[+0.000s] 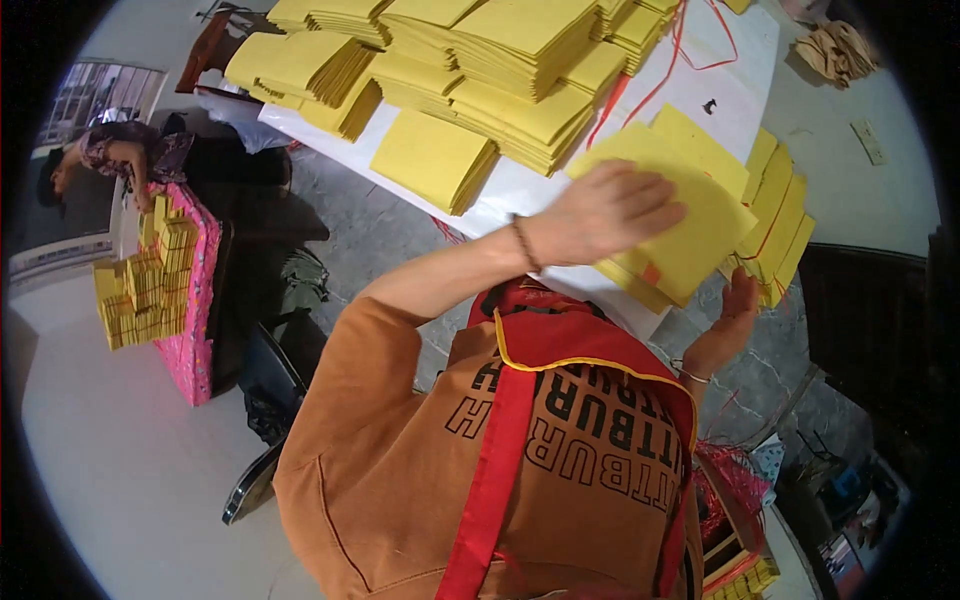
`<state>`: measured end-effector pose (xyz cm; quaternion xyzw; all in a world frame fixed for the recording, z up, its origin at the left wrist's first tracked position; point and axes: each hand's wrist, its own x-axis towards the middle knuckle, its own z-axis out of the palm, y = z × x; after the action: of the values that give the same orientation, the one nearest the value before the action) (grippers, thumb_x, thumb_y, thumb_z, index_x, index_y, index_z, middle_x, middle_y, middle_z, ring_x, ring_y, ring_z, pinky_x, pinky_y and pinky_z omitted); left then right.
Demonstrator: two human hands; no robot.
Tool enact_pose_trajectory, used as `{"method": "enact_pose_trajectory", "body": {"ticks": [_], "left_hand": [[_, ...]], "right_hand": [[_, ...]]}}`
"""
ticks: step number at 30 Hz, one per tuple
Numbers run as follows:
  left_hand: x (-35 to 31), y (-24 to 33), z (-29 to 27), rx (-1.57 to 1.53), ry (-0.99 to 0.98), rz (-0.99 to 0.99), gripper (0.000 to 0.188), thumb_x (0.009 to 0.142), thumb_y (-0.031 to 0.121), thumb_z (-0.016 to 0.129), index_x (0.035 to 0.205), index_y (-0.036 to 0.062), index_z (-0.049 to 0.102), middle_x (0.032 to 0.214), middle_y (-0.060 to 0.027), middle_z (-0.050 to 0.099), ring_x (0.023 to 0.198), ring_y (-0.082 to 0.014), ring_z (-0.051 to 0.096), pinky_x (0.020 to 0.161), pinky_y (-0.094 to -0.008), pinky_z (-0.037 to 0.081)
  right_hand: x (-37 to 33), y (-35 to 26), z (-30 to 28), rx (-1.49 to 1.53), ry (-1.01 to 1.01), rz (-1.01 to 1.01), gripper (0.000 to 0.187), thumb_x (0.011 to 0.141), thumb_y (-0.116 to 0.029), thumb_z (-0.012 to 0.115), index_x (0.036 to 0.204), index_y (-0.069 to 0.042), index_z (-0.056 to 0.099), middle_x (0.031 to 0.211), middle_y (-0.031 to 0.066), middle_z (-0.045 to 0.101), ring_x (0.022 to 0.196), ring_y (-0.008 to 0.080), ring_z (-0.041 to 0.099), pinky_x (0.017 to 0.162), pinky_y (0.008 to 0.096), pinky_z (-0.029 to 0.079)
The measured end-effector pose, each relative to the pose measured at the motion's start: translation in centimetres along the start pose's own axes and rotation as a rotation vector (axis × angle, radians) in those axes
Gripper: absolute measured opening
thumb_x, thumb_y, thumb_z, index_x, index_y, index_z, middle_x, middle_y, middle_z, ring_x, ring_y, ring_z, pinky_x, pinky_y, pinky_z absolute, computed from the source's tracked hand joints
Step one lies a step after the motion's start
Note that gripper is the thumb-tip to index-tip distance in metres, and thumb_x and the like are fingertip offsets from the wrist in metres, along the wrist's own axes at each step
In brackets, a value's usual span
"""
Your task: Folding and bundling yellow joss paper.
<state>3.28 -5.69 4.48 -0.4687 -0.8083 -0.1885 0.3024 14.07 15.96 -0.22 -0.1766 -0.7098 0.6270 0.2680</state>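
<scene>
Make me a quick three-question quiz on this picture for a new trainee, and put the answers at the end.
1. True or false: the person's left hand is over the yellow sheet.
2. Which of the person's wrists wears the dark bracelet? A) left B) right
3. Fill in: the table cover near the co-worker is mainly ____.

Key: 1. True. 2. A. 3. Pink.

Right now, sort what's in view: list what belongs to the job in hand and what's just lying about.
Likely in the job:
yellow sheets under the left hand
yellow stacks
white-topped table

Apparently just lying about:
crumpled brown item, upper right
dark crumpled heap on the floor
</scene>
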Motion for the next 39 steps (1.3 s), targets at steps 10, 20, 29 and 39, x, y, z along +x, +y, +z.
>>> {"method": "enact_pose_trajectory", "body": {"ticks": [10, 20, 29, 39], "left_hand": [[-18.3, -10.0, -9.9, 0.392, -0.283, -0.338, 0.040, 0.076, 0.007, 0.049, 0.114, 0.0135, 0.057, 0.117, -0.0035, 0.057, 0.107, -0.0208, 0.052, 0.088, -0.0358, 0.038], [-20.7, -12.3, -7.9, 0.188, -0.447, -0.304, 0.050, 0.076, 0.004, 0.043, 0.123, 0.0191, 0.051, 0.125, -0.0070, 0.049, 0.114, -0.0250, 0.045, 0.093, -0.0400, 0.035], [-24.3, -11.3, -6.8, 0.134, -0.637, -0.417, 0.078, 0.058, -0.006, 0.052, 0.132, 0.0123, 0.037, 0.141, -0.0162, 0.025, 0.129, -0.0345, 0.023, 0.104, -0.0471, 0.021], [-17.5, -11.0, -10.4, 0.043, -0.908, -0.426, 0.081, 0.063, 0.010, 0.066, 0.136, 0.0149, 0.030, 0.142, -0.0153, 0.023, 0.126, -0.0349, 0.027, 0.102, -0.0456, 0.025]], "right_hand": [[0.0, 1.0, 0.7, -0.099, -0.175, 0.021, 0.052, 0.097, -0.037, 0.022, 0.121, 0.002, 0.047, 0.118, 0.0151, 0.053, 0.114, 0.0232, 0.047, 0.099, 0.0372, 0.033], [-0.7, 2.5, 0.0, -0.106, -0.072, 0.078, 0.048, 0.096, -0.033, 0.026, 0.116, 0.002, 0.052, 0.115, 0.0121, 0.056, 0.109, 0.0218, 0.050, 0.095, 0.0364, 0.036], [-1.2, 1.2, 0.5, -0.134, -0.095, 0.034, 0.043, 0.096, -0.030, 0.029, 0.112, 0.000, 0.056, 0.112, 0.0089, 0.057, 0.108, 0.0194, 0.050, 0.095, 0.0336, 0.036], [-0.1, 1.8, 0.2, -0.187, -0.118, -0.102, 0.033, 0.094, -0.021, 0.038, 0.107, 0.000, 0.059, 0.112, 0.0161, 0.057, 0.110, 0.0259, 0.051, 0.095, 0.0329, 0.036]]}}
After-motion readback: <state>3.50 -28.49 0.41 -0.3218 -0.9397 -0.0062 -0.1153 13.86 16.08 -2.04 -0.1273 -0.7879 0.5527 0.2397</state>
